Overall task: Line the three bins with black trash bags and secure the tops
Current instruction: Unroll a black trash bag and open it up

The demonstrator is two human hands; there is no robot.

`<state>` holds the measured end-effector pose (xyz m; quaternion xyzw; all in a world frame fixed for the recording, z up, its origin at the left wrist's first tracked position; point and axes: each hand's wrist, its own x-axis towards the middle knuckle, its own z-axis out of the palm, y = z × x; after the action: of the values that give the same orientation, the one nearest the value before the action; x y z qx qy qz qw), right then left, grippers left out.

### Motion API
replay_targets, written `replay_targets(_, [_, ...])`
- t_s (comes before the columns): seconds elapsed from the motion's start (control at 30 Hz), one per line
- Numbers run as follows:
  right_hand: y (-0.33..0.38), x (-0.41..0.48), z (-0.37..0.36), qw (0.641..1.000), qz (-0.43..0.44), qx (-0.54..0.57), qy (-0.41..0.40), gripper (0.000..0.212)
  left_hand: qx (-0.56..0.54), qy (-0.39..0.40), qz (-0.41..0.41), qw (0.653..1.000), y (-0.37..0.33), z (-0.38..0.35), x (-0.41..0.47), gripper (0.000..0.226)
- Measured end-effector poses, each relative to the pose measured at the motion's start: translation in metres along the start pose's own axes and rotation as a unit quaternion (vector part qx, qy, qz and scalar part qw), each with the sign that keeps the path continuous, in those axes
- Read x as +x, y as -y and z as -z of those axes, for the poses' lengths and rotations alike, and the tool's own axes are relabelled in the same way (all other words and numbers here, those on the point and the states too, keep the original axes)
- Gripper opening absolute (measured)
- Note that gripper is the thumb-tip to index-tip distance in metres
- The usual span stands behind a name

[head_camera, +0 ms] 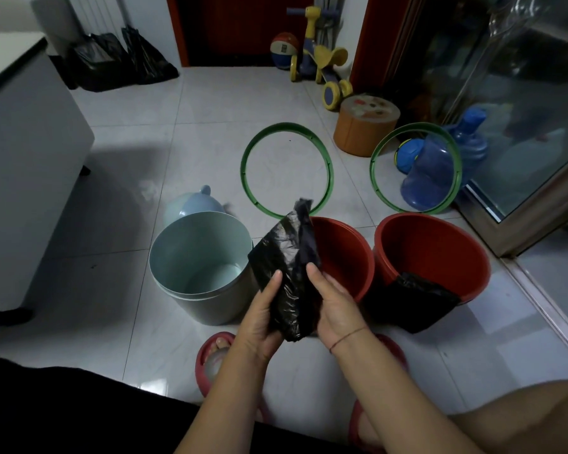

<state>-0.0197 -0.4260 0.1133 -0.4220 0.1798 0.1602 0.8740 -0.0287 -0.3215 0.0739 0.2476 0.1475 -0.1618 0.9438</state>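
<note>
Both hands hold one folded black trash bag (pixel 291 267) upright in front of me: my left hand (pixel 263 319) grips its left edge, my right hand (pixel 333 303) its right edge. Behind it three bins stand on the tiled floor: a pale blue bin (pixel 191 283) at left, a red bin (pixel 348 257) in the middle, partly hidden by the bag, and another red bin (pixel 440 250) at right. A second black bag (pixel 413 299) hangs over the right bin's front rim. Two green rings (pixel 243 165) (pixel 374 172) lie on the floor behind the bins.
A pale blue lid (pixel 194 204) lies behind the blue bin. A white cabinet (pixel 23 152) stands at left, full black bags (pixel 118 60) at the back. An orange stool (pixel 364 129), blue water jugs (pixel 433 172), a toy scooter (pixel 322 60) and a glass door (pixel 522 158) stand at right.
</note>
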Motion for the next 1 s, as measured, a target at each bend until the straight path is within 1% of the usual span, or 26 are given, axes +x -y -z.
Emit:
replay_targets(0.07, [0.003, 0.004, -0.001, 1.000, 0.012, 0.000, -0.010, 0.019, -0.064, 0.056, 0.011, 0.996, 0.000, 0.004, -0.003, 0.064])
replay_targets(0.13, [0.002, 0.008, 0.000, 1.000, 0.014, 0.003, -0.013, 0.016, -0.127, 0.118, -0.003, 0.985, 0.001, 0.008, -0.007, 0.070])
replay_targets(0.17, [0.002, 0.010, 0.000, 1.000, 0.019, 0.002, -0.021, 0.015, -0.148, 0.131, -0.014, 0.980, 0.001, 0.011, -0.008, 0.071])
replay_targets(0.27, [0.006, 0.021, 0.005, 0.997, 0.034, 0.008, -0.069, 0.018, -0.162, 0.123, -0.047, 0.978, 0.001, 0.019, -0.008, 0.071])
replay_targets(0.4, [0.021, 0.041, 0.023, 0.994, 0.008, 0.017, -0.112, 0.029, -0.171, 0.095, -0.076, 0.978, -0.005, 0.034, -0.009, 0.067])
replay_targets(0.53, [0.034, 0.057, 0.036, 0.987, -0.019, 0.031, -0.155, 0.040, -0.186, 0.122, -0.074, 0.972, -0.010, 0.041, -0.014, 0.055])
replay_targets(0.57, [0.035, 0.058, 0.039, 0.985, -0.027, 0.044, -0.165, 0.043, -0.177, 0.115, -0.069, 0.975, -0.011, 0.040, -0.015, 0.055])
replay_targets(0.6, [0.035, 0.056, 0.039, 0.985, -0.038, 0.054, -0.160, 0.047, -0.163, 0.097, -0.063, 0.980, -0.011, 0.039, -0.014, 0.057])
replay_targets(0.63, [0.033, 0.051, 0.037, 0.988, -0.057, 0.060, -0.132, 0.055, -0.144, 0.073, -0.053, 0.985, -0.012, 0.037, -0.013, 0.060])
replay_targets(0.7, [0.020, 0.037, 0.030, 0.992, -0.103, 0.043, -0.051, 0.071, -0.099, 0.032, -0.033, 0.994, -0.011, 0.032, -0.009, 0.064])
replay_targets(0.73, [0.010, 0.029, 0.025, 0.993, -0.115, 0.026, -0.018, 0.073, -0.081, 0.016, -0.024, 0.996, -0.009, 0.029, -0.007, 0.064])
replay_targets(0.77, [0.001, 0.022, 0.021, 0.993, -0.117, 0.005, 0.006, 0.070, -0.064, 0.003, -0.016, 0.998, -0.007, 0.027, -0.005, 0.061])
replay_targets(0.8, [-0.008, 0.017, 0.017, 0.994, -0.109, -0.020, 0.014, 0.061, -0.048, -0.006, -0.011, 0.999, -0.005, 0.026, -0.004, 0.056])
replay_targets(0.83, [-0.014, 0.013, 0.014, 0.994, -0.095, -0.049, 0.013, 0.049, -0.034, -0.010, -0.007, 0.999, -0.004, 0.025, -0.005, 0.051])
replay_targets(0.9, [-0.020, 0.011, 0.009, 0.994, -0.056, -0.090, -0.008, 0.020, -0.036, -0.004, -0.007, 0.999, -0.003, 0.026, -0.006, 0.057])
replay_targets(0.93, [-0.020, 0.012, 0.009, 0.995, -0.038, -0.088, -0.017, 0.014, -0.052, 0.008, -0.009, 0.999, -0.003, 0.028, -0.007, 0.062])
replay_targets(1.0, [-0.016, 0.018, 0.009, 0.998, -0.007, -0.056, -0.026, 0.012, -0.090, 0.043, -0.026, 0.995, -0.005, 0.031, -0.010, 0.064])
